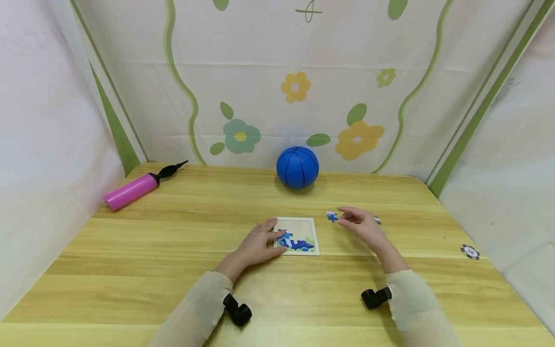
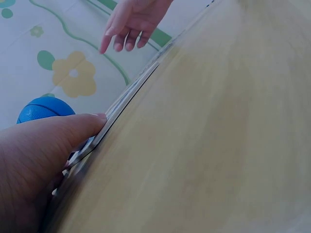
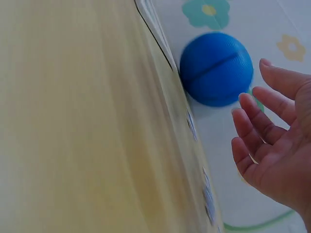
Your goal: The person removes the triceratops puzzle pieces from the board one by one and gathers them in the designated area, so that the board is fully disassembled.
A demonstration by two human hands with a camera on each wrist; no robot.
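A square jigsaw board (image 1: 299, 222) with a pale rim lies on the table, its lower part filled with blue dinosaur pieces and its upper part bare. My left hand (image 1: 257, 243) rests over the board's left edge with fingers extended. In the left wrist view the thumb (image 2: 90, 127) touches the rim; the other fingers are mostly hidden. To the right of the board lies a loose jigsaw piece (image 1: 332, 217), blue and white. My right hand (image 1: 362, 225) hovers beside it, fingers loosely bent and holding nothing, as the right wrist view shows. Another piece (image 1: 377, 220) is partly hidden behind that hand.
A blue ball (image 1: 297, 167) sits at the back of the table against the flowered cloth. At the far left lies a pink hand pump (image 1: 132, 191) with a black nozzle. A black-and-white round chip (image 1: 470, 251) is near the right edge. Cloth walls enclose the back and sides.
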